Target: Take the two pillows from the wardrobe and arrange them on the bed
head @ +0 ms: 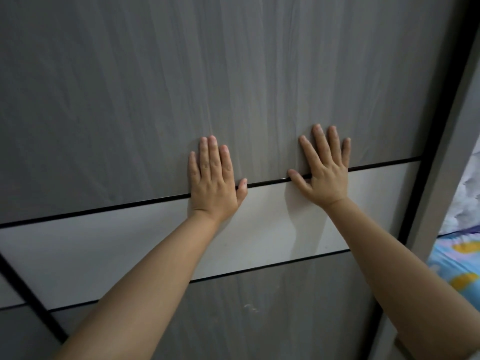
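Observation:
A grey wood-grain wardrobe door [181, 87] fills the view, crossed by a pale band [104, 245] between two thin black lines. My left hand [214, 180] lies flat on the door, fingers spread, its palm across the upper black line. My right hand [324, 167] is pressed flat beside it, a little higher and to the right, thumb along the same line. Neither hand holds anything. At the right edge, past the door's frame, a gap shows blue patterned fabric [457, 266] with white fabric [467, 198] above it. I cannot tell whether these are the pillows.
The door's dark vertical edge and a grey frame post [436, 178] run down the right side. A black diagonal strip [28, 300] crosses the lower left, where another panel meets this one.

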A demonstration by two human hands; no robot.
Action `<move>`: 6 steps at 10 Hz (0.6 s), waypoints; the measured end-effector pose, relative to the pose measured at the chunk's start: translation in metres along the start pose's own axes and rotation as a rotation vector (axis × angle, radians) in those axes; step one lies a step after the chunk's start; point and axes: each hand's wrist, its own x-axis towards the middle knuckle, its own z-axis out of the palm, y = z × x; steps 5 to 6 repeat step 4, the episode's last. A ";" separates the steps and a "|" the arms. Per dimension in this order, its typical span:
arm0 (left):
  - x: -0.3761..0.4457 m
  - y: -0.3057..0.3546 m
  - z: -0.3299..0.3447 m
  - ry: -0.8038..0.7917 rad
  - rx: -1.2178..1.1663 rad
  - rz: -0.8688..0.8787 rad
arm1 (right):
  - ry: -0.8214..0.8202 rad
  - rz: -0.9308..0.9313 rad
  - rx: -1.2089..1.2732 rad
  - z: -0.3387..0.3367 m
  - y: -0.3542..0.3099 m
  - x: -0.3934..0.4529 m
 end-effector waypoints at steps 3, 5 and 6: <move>-0.002 -0.005 0.001 -0.031 -0.044 0.025 | -0.066 0.013 0.110 -0.024 -0.005 -0.004; -0.003 -0.004 -0.005 -0.042 0.006 -0.004 | 0.033 0.171 0.306 -0.051 -0.006 0.002; -0.003 -0.004 -0.005 -0.042 0.006 -0.004 | 0.033 0.171 0.306 -0.051 -0.006 0.002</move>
